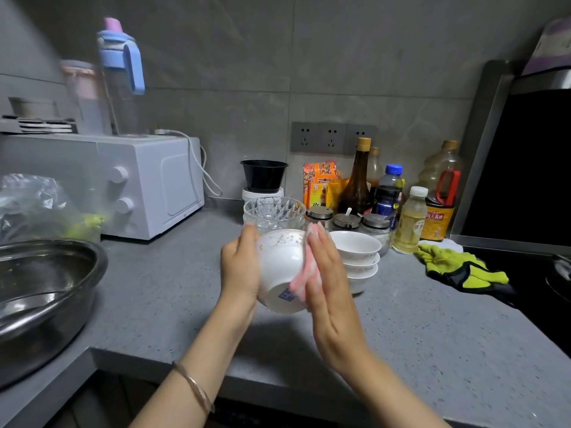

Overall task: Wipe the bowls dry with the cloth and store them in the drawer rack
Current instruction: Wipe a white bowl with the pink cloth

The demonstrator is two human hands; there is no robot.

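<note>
The grey countertop (432, 335) spread out beneath both hands. Well off beyond the left hand (239, 267) stood the white microwave (151, 183), and lower on that same side sat the big steel basin (46, 288), its rim well apart from the wrist. Out past the right hand (327, 288) lay a pair of yellow-green gloves (457, 267), flat on the counter. Just behind the right hand's fingers stood a stack of white bowls (357, 251), nested upright. Straight ahead of both hands, a cut-glass bowl (273, 213) stood just beyond the fingertips, with a cluster of sauce bottles (355, 186) farther back to the right.

And there it was, the action: a white bowl (281, 267), held up off the counter between the two hands, tipped so its base with a blue mark faced the camera. The left hand wrapped round its left side, fingers curled over the wall near the rim. The right hand lay flat against the other side, fingers straight and together, pressing the pink cloth (298, 282) to the bowl's outer wall. The cloth was sandwiched between palm and bowl, an end poking up above the fingertips.
</note>
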